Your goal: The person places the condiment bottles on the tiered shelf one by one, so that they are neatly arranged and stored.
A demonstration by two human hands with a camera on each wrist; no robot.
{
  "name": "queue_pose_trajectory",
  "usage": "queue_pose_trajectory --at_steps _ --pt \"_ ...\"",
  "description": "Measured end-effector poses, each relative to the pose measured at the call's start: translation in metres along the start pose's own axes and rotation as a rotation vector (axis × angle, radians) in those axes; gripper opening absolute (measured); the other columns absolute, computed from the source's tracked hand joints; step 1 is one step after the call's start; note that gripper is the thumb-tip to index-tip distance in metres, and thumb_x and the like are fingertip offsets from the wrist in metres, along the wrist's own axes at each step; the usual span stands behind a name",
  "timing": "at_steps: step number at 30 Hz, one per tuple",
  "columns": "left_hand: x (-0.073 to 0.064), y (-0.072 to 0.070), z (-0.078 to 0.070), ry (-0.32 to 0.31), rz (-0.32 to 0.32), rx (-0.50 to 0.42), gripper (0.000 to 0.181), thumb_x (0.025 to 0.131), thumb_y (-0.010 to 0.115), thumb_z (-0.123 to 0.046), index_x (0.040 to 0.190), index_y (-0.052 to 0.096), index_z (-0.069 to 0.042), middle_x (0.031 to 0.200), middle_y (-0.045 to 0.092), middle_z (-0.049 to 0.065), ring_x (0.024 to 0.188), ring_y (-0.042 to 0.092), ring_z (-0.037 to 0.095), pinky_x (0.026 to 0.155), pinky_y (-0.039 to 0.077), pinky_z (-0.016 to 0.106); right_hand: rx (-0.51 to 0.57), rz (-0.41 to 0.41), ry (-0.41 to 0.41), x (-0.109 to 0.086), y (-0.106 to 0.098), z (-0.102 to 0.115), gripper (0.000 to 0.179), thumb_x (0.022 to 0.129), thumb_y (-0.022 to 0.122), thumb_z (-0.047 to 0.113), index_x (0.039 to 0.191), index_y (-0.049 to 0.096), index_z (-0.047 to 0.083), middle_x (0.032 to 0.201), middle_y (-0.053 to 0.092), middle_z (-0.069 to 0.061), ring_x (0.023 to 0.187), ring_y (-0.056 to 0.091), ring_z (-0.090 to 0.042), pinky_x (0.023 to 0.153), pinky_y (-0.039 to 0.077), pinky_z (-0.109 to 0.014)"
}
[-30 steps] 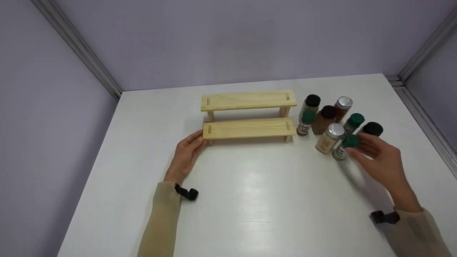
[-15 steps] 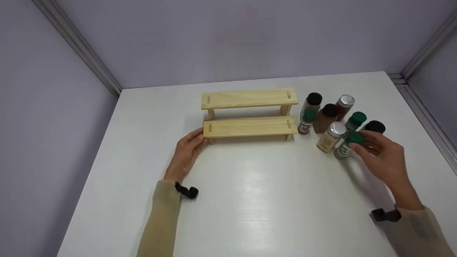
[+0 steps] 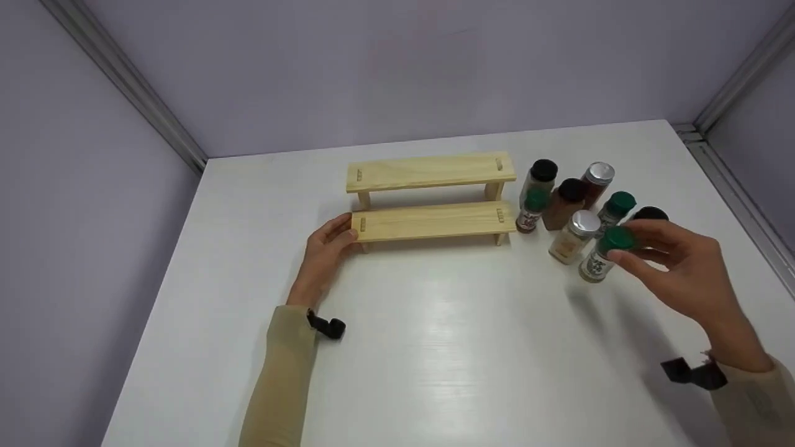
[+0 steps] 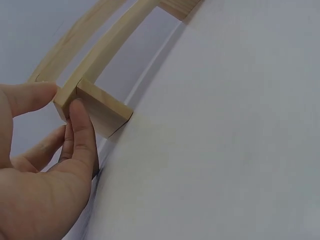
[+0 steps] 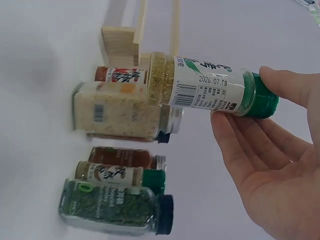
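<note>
My right hand (image 3: pixel 686 273) pinches a small spice jar (image 3: pixel 597 266) by its green cap, thumb on one side and fingers on the other. The jar's white label and yellowish contents show in the right wrist view, and its base is off the table. At the left end of a two-tier wooden shelf rack (image 3: pixel 435 221), my left hand (image 3: pixel 320 264) grips the lower board. The left wrist view has the thumb (image 4: pixel 35 96) at the board's upper face and fingers beneath, beside the leg.
Several other spice jars stand close together right of the rack, among them a silver-capped jar (image 3: pixel 570 241), a small green-capped jar (image 3: pixel 530 217) and a black-capped brown jar (image 3: pixel 564 210). A pale wall (image 3: pixel 422 74) rises behind the white table (image 3: pixel 435 347).
My right hand has lifted the green-capped jar off the table and shifted slightly right, its shadow now separate from it. My left hand stays at the rack's end, its thumb slightly higher on the board.
</note>
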State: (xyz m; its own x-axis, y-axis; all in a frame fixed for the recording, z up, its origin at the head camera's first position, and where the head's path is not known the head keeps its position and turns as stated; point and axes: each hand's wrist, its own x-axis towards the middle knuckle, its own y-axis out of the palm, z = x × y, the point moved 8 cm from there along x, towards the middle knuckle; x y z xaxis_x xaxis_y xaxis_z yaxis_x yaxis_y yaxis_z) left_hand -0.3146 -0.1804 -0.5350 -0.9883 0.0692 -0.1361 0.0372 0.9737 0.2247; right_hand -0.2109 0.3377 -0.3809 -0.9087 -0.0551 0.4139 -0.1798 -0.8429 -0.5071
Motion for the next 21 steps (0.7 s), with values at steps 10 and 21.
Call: queue_pose_trajectory --at_steps 10,21 --pt "0.004 -0.004 -0.007 -0.013 0.011 0.235 0.058 0.104 0.071 -0.012 0.159 0.050 -0.007 0.151 0.053 0.014 0.129 0.061 0.025 0.101 0.061 0.030 0.078 0.115 -0.199 0.037 0.020 0.051 0.044 0.082 0.079 -0.022 0.124 0.072 -0.011 0.112 0.076 0.007 0.094 0.075 -0.001 0.081 0.061 -0.011" --pt "0.005 0.001 -0.011 -0.002 0.009 0.324 0.057 0.105 0.069 -0.009 0.158 0.051 -0.007 0.150 0.054 0.014 0.126 0.064 0.025 0.101 0.061 0.030 0.160 0.175 -0.112 0.092 0.057 0.084 0.037 0.092 0.080 -0.007 0.128 0.075 0.001 0.113 0.078 0.002 0.097 0.077 -0.011 0.084 0.062 -0.016"
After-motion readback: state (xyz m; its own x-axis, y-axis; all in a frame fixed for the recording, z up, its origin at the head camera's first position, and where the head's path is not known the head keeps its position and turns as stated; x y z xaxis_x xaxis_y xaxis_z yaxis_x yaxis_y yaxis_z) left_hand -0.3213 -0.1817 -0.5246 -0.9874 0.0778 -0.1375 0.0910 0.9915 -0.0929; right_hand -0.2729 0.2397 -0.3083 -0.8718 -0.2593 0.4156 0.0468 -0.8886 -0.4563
